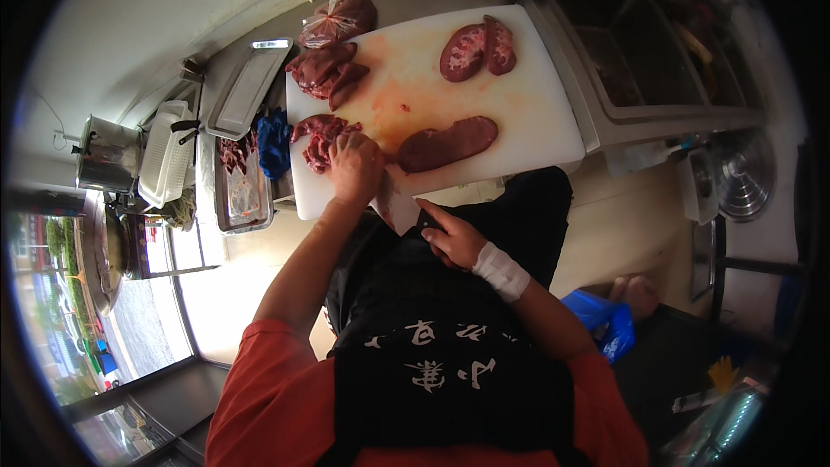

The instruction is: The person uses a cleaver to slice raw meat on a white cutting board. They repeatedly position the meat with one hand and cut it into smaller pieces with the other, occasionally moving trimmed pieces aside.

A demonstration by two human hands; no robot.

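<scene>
My right hand (456, 238) is wrapped round the dark handle of a broad-bladed kitchen knife (396, 205), held at the near edge of the white cutting board (527, 121). Its blade, smeared with red, points up and left beside my left hand (356, 166). The fingers of that hand curl down over dark red meat scraps (318, 143) at the board's near left; their tips are partly hidden. Just right of it lies a smooth piece that looks like a kidney half (450, 143). Two kidney halves (467, 52) with whitish insides lie at the far right.
More dark red pieces (324, 71) lie at the board's far left, below a clear bag of meat (339, 21). Metal trays (251, 91), a blue cloth (274, 143) and a white basket (166, 156) stand left. A steel sink (666, 112) is at right.
</scene>
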